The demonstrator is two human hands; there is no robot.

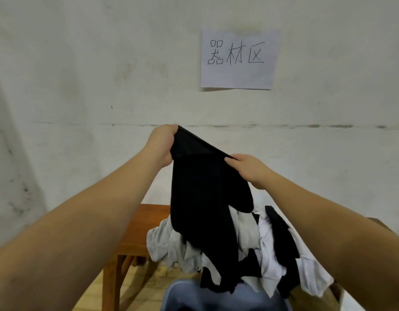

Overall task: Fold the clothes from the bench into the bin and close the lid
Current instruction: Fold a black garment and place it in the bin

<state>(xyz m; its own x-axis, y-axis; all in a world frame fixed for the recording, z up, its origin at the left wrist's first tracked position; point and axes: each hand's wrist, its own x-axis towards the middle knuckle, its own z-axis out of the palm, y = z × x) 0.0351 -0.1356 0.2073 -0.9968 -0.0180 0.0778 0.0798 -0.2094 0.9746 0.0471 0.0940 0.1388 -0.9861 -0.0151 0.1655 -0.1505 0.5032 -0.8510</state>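
At the bottom centre of the frame sat the rounded grey-blue plastic bin (216, 295). Just beyond it a heap of white and black clothes (270, 254) lay on the brown wooden tabletop (138, 230). Above the heap, mid-frame, hung a black fabric garment (203, 198), its top edge stretched between both hands: the left hand (163, 144) gripped one corner, the right hand (247, 169) pinched the other. Upper right, a white paper sign (239, 59) hung on the wall.
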